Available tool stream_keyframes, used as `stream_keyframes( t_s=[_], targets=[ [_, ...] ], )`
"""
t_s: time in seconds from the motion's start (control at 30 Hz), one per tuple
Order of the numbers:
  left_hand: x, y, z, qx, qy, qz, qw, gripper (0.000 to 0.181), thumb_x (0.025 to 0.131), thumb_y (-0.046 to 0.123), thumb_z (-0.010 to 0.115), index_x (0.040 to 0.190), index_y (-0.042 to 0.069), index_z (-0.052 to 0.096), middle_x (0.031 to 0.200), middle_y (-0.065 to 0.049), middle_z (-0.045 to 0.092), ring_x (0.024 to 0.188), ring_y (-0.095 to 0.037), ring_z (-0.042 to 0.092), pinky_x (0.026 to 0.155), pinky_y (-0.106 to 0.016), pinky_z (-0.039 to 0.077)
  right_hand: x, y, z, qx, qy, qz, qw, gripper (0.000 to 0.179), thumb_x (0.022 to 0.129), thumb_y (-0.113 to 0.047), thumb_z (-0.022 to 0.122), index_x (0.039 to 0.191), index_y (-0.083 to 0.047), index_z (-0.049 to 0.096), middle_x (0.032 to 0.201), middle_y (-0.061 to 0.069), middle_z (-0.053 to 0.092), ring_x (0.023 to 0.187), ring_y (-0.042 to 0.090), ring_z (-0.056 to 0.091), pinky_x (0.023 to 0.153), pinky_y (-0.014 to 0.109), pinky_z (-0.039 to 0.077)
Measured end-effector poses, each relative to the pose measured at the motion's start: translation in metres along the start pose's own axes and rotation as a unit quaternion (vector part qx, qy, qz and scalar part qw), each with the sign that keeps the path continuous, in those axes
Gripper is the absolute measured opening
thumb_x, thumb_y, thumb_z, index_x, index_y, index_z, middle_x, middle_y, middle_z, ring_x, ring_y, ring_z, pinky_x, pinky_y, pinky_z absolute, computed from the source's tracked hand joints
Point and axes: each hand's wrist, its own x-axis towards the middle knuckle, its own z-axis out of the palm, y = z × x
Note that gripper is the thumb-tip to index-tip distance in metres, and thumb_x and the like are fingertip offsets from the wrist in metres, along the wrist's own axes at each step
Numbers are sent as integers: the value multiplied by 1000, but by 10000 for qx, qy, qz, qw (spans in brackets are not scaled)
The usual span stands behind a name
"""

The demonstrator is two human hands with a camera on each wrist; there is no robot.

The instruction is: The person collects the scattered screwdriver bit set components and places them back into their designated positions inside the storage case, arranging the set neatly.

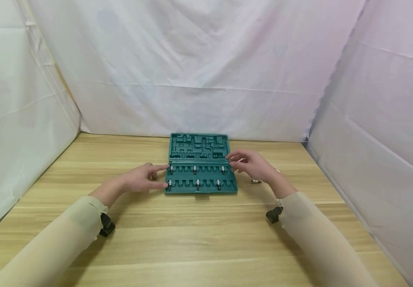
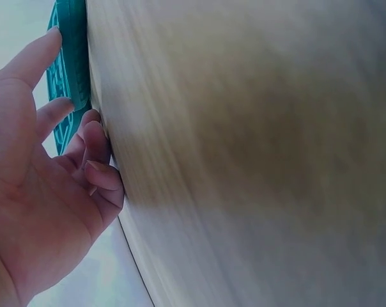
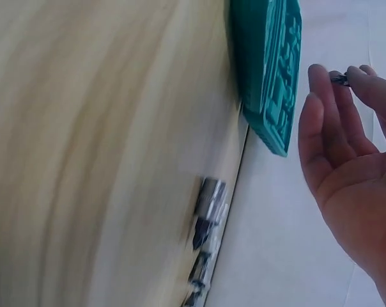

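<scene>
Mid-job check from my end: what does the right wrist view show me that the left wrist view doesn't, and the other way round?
Only the right wrist view shows the right hand, the small metal piece pinched at its fingertips, and the loose bits lying on the wooden tabletop.

Only the left wrist view shows the left hand, its thumb and index finger extended to the green case, the other fingers curled in.

Both show part of the case and the tabletop.
</scene>
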Motion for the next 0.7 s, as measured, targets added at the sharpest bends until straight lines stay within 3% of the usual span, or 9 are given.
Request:
stream_keyframes(
  t_s=[0.37, 0.5, 0.7],
  targets=[
    [0, 0, 2, -16, -52, 3, 10000, 88, 103, 51, 75, 175, 20, 33, 116, -13, 52, 98, -23, 54, 83, -38, 48, 19, -9, 14, 1069, 15, -52, 9943, 43, 111, -15, 67, 153, -6, 60, 137, 24, 68, 122, 40, 75, 109, 59, 57],
    [-1, 0, 1, -10, -23, 3, 10000, 88, 104, 51, 75, 175, 20, 33, 116, -13, 52, 98, -24, 53, 83, -38, 47, 24, -15, 17, 1294, 40, -63, 9916, 41, 111, -15, 68, 152, -10, 63, 140, 26, 68, 123, 40, 74, 111, 62, 54],
    [0, 0, 0, 21, 3, -22, 10000, 88, 103, 52, 75, 174, 21, 34, 117, -13, 52, 100, -23, 53, 84, -38, 47, 32, -23, 24, 1490, 39, -153, 9887, 43, 110, -12, 68, 153, -6, 61, 141, 30, 67, 125, 45, 73, 110, 61, 55]
  ],
)
